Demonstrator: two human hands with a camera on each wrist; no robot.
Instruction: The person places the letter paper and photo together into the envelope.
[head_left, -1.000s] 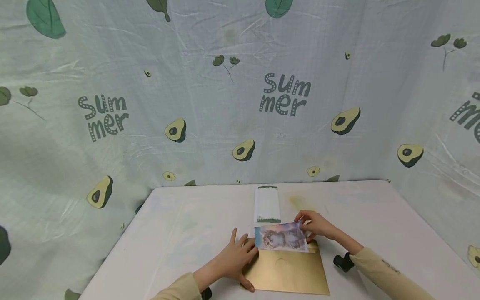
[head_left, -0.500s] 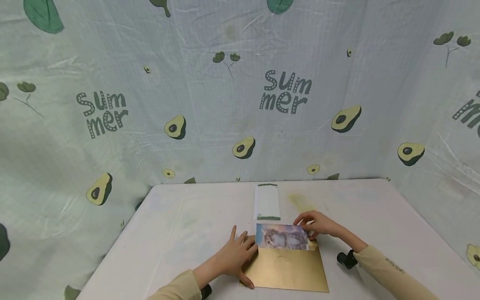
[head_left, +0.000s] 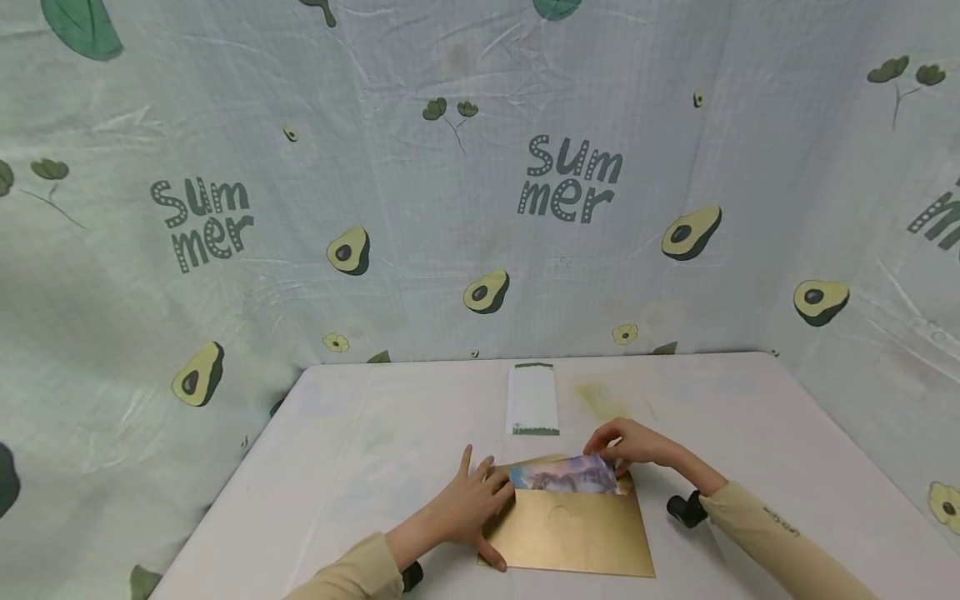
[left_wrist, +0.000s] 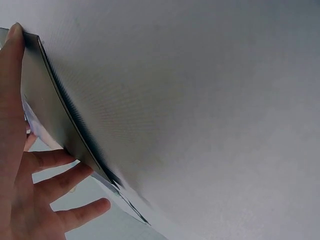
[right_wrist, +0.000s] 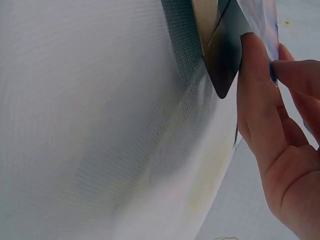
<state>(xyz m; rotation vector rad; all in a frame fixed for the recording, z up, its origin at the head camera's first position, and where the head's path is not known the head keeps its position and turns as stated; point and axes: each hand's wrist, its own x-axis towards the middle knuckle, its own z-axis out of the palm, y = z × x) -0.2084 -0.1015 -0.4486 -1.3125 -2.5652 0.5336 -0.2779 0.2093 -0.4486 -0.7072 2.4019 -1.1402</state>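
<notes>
A gold envelope [head_left: 577,537] lies on the table in the head view, its flap at the far side. A picture card [head_left: 562,476] in blue and purple sticks partly out of its opening, the lower part hidden inside. With thumb and fingertips my right hand [head_left: 633,442] pinches the card's upper right corner; the right wrist view shows thumb and fingers on the card's edge [right_wrist: 270,25]. Fingers spread, my left hand [head_left: 468,504] presses along the envelope's left side. In the left wrist view the thumb touches one corner of the envelope [left_wrist: 55,105] and fingertips touch its edge.
Beyond the envelope lies a white sheet [head_left: 534,400] with green borders. The pale table [head_left: 375,442] ends at a hanging cloth [head_left: 420,192] printed with avocados. A black device [head_left: 686,508] sits under the right wrist.
The picture card has slid nearer and down into the envelope, so less of it shows. My right hand still pinches its corner; my left hand stays on the envelope.
</notes>
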